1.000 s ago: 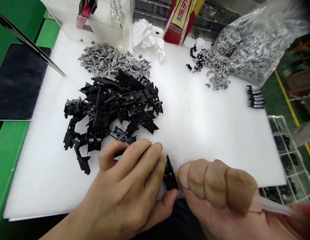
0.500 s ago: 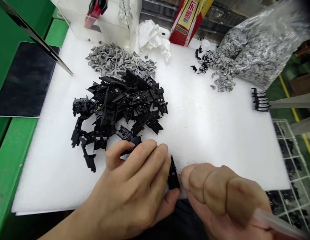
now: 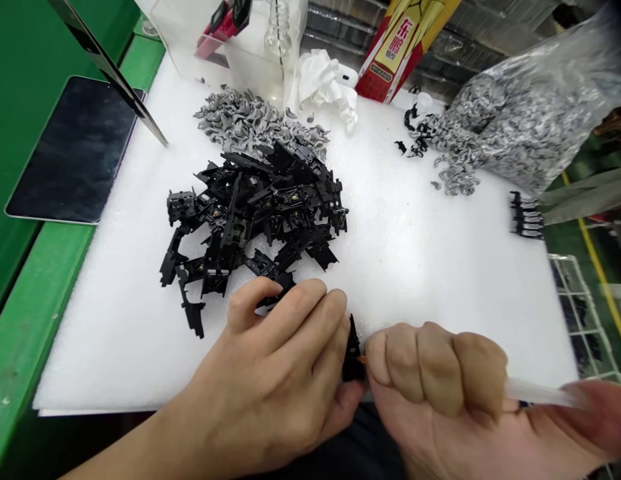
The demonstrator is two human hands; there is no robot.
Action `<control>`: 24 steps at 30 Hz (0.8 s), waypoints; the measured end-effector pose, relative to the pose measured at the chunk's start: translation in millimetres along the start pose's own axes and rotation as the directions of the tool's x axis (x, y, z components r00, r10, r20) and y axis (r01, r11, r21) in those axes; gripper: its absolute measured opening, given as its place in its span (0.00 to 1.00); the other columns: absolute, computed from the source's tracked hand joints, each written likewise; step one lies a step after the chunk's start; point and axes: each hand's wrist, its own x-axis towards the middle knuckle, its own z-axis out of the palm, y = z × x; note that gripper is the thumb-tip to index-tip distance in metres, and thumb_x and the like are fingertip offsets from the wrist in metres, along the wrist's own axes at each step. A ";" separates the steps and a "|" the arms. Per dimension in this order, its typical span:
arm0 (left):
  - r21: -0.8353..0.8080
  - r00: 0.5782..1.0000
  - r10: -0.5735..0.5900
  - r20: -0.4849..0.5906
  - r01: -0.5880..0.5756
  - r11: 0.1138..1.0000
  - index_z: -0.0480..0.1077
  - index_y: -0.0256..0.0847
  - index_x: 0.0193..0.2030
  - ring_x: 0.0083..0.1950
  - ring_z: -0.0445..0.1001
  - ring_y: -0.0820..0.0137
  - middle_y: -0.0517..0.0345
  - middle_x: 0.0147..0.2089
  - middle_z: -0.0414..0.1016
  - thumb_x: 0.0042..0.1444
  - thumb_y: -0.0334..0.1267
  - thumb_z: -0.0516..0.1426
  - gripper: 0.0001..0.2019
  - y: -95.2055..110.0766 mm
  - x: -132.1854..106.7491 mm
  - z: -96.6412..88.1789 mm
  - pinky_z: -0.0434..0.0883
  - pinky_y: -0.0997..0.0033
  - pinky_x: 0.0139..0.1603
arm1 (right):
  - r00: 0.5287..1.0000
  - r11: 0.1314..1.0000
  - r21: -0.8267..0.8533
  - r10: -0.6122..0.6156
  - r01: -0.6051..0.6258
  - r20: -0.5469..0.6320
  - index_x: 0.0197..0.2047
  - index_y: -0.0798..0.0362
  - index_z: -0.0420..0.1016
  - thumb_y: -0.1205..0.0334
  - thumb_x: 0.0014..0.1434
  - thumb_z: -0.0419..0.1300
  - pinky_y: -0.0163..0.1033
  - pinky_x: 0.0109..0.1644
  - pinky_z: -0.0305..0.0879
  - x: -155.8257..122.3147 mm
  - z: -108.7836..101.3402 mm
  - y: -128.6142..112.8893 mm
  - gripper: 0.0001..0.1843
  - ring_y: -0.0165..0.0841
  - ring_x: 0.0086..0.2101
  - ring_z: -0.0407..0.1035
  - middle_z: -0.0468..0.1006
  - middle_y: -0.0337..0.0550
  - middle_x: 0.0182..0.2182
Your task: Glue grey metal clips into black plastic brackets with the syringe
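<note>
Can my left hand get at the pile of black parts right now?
Probably yes: the left hand is at the near edge of the pile of black parts with nothing visible between, though it seems occupied holding a separate black part.

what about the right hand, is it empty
No, the right hand is closed around a whitish, translucent, plastic-looking rod that sticks out of the fist.

The white foam-covered tabletop (image 3: 440, 267) carries heaped black plastic parts (image 3: 240, 217) against small gray pieces (image 3: 240, 117), crumpled tissue (image 3: 317, 81), a clear plastic bag (image 3: 525, 120) and a red-and-yellow carton (image 3: 397, 47).
</note>
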 end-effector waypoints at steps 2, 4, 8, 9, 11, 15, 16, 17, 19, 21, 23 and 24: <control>0.015 1.000 -0.002 0.007 0.002 1.000 0.80 0.32 0.50 0.57 0.77 0.57 0.47 0.53 0.83 0.70 0.41 0.60 0.14 0.1 0.2 0.1 0.62 0.49 0.55 | 1.000 0.999 -0.038 -0.008 0.008 -0.018 0.25 0.47 0.47 0.35 0.70 0.54 0.46 0.32 0.58 -2.1 0.7 0.5 0.33 0.31 0.22 0.53 0.52 0.32 0.18; 0.026 1.000 -0.011 0.017 0.010 1.000 0.80 0.33 0.50 0.57 0.77 0.57 0.48 0.54 0.83 0.70 0.41 0.60 0.14 0.5 0.8 0.0 0.62 0.49 0.56 | 1.000 0.998 -0.057 0.001 -0.003 -0.029 0.24 0.48 0.47 0.35 0.70 0.55 0.46 0.32 0.58 -3.2 2.7 -1.0 0.33 0.32 0.24 0.55 0.52 0.33 0.18; 0.016 1.000 -0.028 0.002 0.028 0.999 0.80 0.34 0.51 0.57 0.77 0.57 0.49 0.54 0.83 0.71 0.43 0.58 0.14 2.1 0.7 0.8 0.62 0.50 0.58 | 0.996 0.995 -0.065 0.078 -0.080 -0.036 0.23 0.48 0.47 0.36 0.68 0.58 0.47 0.33 0.58 0.6 9.4 -6.9 0.35 0.32 0.24 0.54 0.51 0.32 0.18; 0.012 0.999 -0.047 0.002 0.047 0.999 0.79 0.35 0.51 0.58 0.77 0.57 0.49 0.55 0.83 0.71 0.43 0.58 0.14 2.6 0.3 1.0 0.62 0.49 0.59 | 0.995 0.993 -0.067 0.093 -0.096 -0.042 0.23 0.49 0.47 0.36 0.68 0.60 0.47 0.33 0.57 2.4 11.0 -8.3 0.36 0.32 0.24 0.54 0.50 0.32 0.18; 0.014 0.998 -0.058 0.018 0.058 0.998 0.79 0.35 0.51 0.58 0.77 0.57 0.49 0.55 0.83 0.72 0.44 0.58 0.15 3.2 -0.6 1.2 0.62 0.49 0.60 | 0.990 0.989 -0.071 0.128 -0.132 -0.057 0.21 0.49 0.46 0.36 0.65 0.63 0.47 0.31 0.56 5.8 13.5 -10.7 0.38 0.32 0.23 0.54 0.50 0.32 0.17; 0.008 0.999 -0.035 0.016 0.035 0.999 0.79 0.33 0.51 0.57 0.77 0.56 0.48 0.54 0.83 0.71 0.44 0.59 0.15 1.9 -1.6 1.4 0.62 0.49 0.59 | 0.986 0.987 -0.067 0.138 -0.145 -0.094 0.20 0.49 0.46 0.35 0.63 0.65 0.47 0.31 0.57 8.8 15.3 -12.9 0.40 0.31 0.22 0.54 0.50 0.32 0.16; 0.007 0.999 -0.033 0.013 0.033 0.999 0.79 0.33 0.51 0.58 0.77 0.56 0.47 0.54 0.83 0.71 0.44 0.59 0.15 1.1 -1.7 1.6 0.62 0.49 0.58 | 0.986 0.987 -0.072 0.135 -0.142 -0.095 0.20 0.49 0.46 0.35 0.63 0.65 0.47 0.31 0.57 8.6 15.4 -12.7 0.40 0.31 0.22 0.54 0.50 0.32 0.16; 0.010 1.000 -0.028 0.007 0.028 1.000 0.79 0.33 0.51 0.58 0.77 0.56 0.47 0.54 0.83 0.71 0.44 0.59 0.15 0.3 -1.6 1.8 0.62 0.49 0.58 | 0.987 0.987 -0.082 0.132 -0.139 -0.087 0.20 0.49 0.46 0.35 0.63 0.64 0.46 0.31 0.57 8.2 15.4 -12.3 0.39 0.31 0.22 0.54 0.50 0.32 0.16; 0.026 1.000 0.006 0.000 -0.006 1.000 0.79 0.33 0.51 0.58 0.77 0.56 0.47 0.54 0.83 0.71 0.44 0.59 0.15 -0.8 -1.1 1.9 0.62 0.49 0.58 | 0.991 0.987 -0.100 0.119 -0.125 -0.059 0.20 0.49 0.46 0.35 0.65 0.63 0.46 0.31 0.57 6.9 14.9 -10.7 0.38 0.31 0.22 0.53 0.50 0.32 0.16; 0.033 1.000 0.008 0.007 -0.009 0.999 0.79 0.33 0.51 0.58 0.76 0.56 0.48 0.54 0.83 0.71 0.43 0.59 0.14 -0.7 -0.5 1.4 0.62 0.50 0.58 | 0.995 0.990 -0.104 0.091 -0.094 -0.034 0.22 0.49 0.46 0.35 0.67 0.60 0.46 0.32 0.57 5.3 14.0 -8.9 0.37 0.31 0.23 0.54 0.50 0.32 0.17; 0.029 1.000 -0.009 0.017 0.008 1.000 0.79 0.33 0.51 0.58 0.76 0.56 0.48 0.54 0.83 0.70 0.41 0.58 0.14 0.5 0.0 0.7 0.62 0.50 0.58 | 0.997 0.992 -0.103 0.070 -0.073 -0.034 0.23 0.49 0.46 0.36 0.68 0.59 0.47 0.33 0.58 4.0 13.2 -7.8 0.36 0.31 0.24 0.55 0.51 0.32 0.18; 0.024 0.999 -0.021 0.024 0.020 1.000 0.79 0.33 0.51 0.58 0.76 0.56 0.47 0.54 0.83 0.70 0.41 0.58 0.14 1.3 0.1 0.3 0.62 0.50 0.59 | 0.997 0.992 -0.108 0.069 -0.072 -0.029 0.23 0.49 0.46 0.36 0.68 0.59 0.47 0.33 0.58 3.7 13.2 -7.6 0.36 0.31 0.24 0.55 0.51 0.32 0.18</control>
